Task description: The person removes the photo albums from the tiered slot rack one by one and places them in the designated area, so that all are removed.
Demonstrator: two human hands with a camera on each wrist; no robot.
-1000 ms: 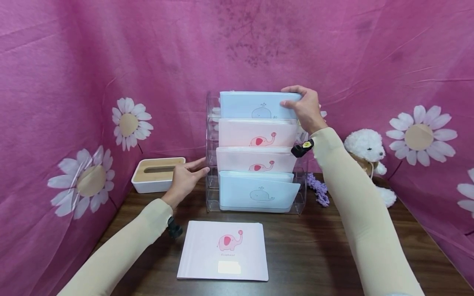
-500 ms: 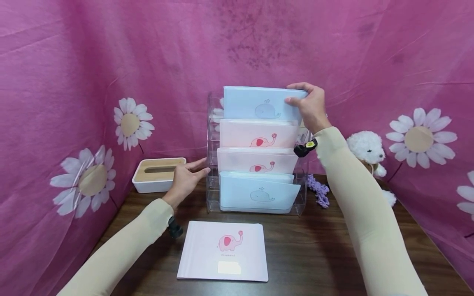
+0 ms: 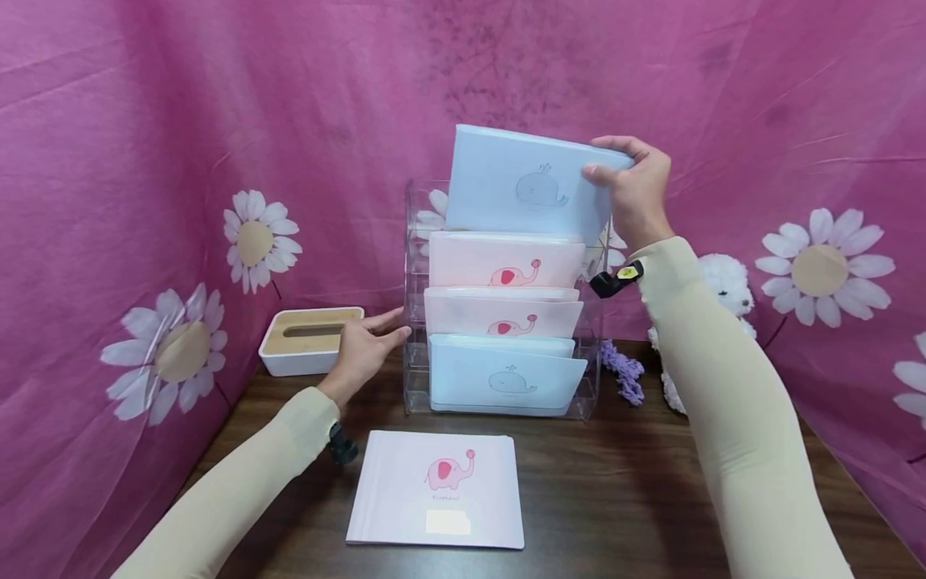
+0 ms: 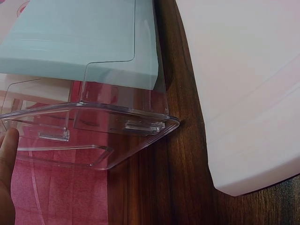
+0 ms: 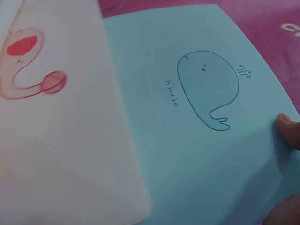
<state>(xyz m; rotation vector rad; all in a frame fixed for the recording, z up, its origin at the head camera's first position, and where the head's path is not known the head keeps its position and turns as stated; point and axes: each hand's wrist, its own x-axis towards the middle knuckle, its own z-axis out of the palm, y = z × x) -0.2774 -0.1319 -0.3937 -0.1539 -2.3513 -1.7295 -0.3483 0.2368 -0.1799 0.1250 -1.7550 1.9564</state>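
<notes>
Right hand (image 3: 640, 189) raised, pinching tilted blue whale folder (image 3: 499, 177) | left hand (image 3: 362, 354) lower, fingers extended, apparently touching clear rack (image 4: 136, 112)

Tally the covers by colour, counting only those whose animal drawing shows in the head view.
Blue whale covers: 2
Pink elephant covers: 3
Total: 5
</notes>
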